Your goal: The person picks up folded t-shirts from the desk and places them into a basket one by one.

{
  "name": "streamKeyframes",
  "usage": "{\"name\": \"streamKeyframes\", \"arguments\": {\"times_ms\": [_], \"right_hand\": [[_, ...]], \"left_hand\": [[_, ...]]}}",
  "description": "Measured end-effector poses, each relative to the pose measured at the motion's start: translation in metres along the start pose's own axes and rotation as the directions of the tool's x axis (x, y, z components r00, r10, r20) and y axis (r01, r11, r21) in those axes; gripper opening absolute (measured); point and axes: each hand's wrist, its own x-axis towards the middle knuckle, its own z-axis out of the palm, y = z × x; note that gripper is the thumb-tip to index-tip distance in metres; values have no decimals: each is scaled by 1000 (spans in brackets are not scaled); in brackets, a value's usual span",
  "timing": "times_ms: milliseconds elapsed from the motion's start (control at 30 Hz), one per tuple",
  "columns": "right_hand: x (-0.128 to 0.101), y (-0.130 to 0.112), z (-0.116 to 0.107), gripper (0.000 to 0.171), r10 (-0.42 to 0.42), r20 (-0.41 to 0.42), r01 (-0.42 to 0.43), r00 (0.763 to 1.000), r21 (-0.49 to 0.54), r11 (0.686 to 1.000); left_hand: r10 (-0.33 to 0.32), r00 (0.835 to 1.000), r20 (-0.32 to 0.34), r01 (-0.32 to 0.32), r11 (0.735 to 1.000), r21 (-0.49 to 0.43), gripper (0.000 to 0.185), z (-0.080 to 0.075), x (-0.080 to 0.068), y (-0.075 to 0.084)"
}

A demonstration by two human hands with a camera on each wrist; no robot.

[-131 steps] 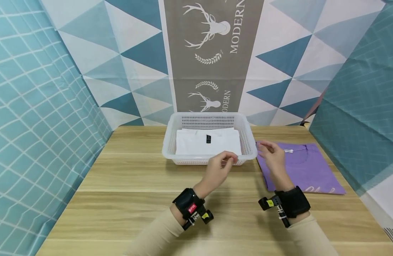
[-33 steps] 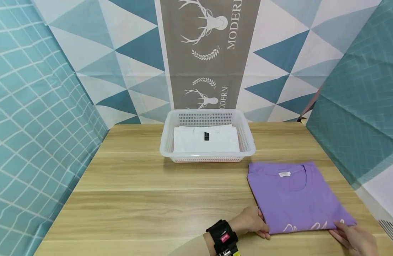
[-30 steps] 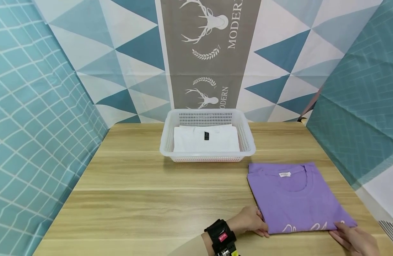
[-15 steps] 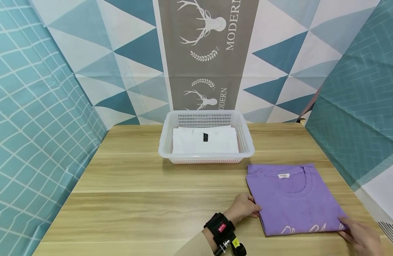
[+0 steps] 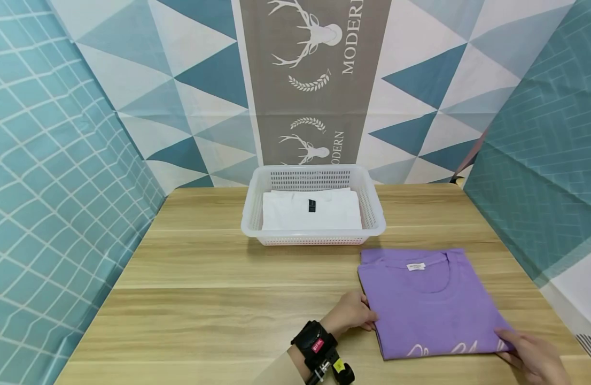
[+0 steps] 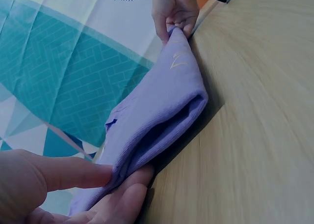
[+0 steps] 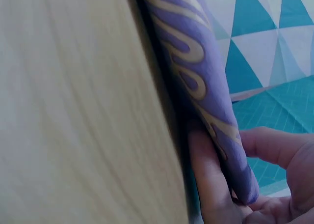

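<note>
The left hand (image 5: 349, 316) pinches the left edge of the folded purple cotton T-shirt (image 5: 430, 299), thumb on top and fingers beneath. The right hand (image 5: 533, 357) pinches its near right corner the same way. The shirt lies at the near right corner of the wooden bench (image 5: 218, 299). Towards the far edge stands a white perforated plastic basket (image 5: 374, 214) holding folded white clothes (image 5: 311, 214).

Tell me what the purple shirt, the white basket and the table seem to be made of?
Purple shirt: soft knit fabric, probably cotton; it folds in rounded layers, matte, with pale printed lettering.
White basket: looks like moulded plastic, slightly glossy, with perforated walls.
Table: pale wood-grain planks, smooth; whether solid wood or laminate cannot be told.
</note>
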Motion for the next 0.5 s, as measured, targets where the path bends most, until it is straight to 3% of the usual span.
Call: {"name": "streamKeyframes", "arguments": {"times_ms": [133,233,367,467,500], "right_hand": [[-2,-3,6,23,-34,72,39,997,-75,996],[-3,-6,12,20,-39,109,46,993,-67,997],[-6,-7,24,19,-61,197,57,978,25,998],[-6,-8,30,19,-87,269,81,959,33,996],[-7,-8,31,20,-89,286,94,954,-6,996]], "left_hand": [[2,1000,4,-2,1000,-4,15,-11,-6,-5],[9,1000,6,-9,1000,-27,16,-20,-9,-9],[9,1000,10,-9,999,-48,16,-34,-14,-15],[8,1000,17,-7,998,-60,15,-43,-18,-19],[7,1000,19,-5,998,-64,15,-45,-19,-20]]}}
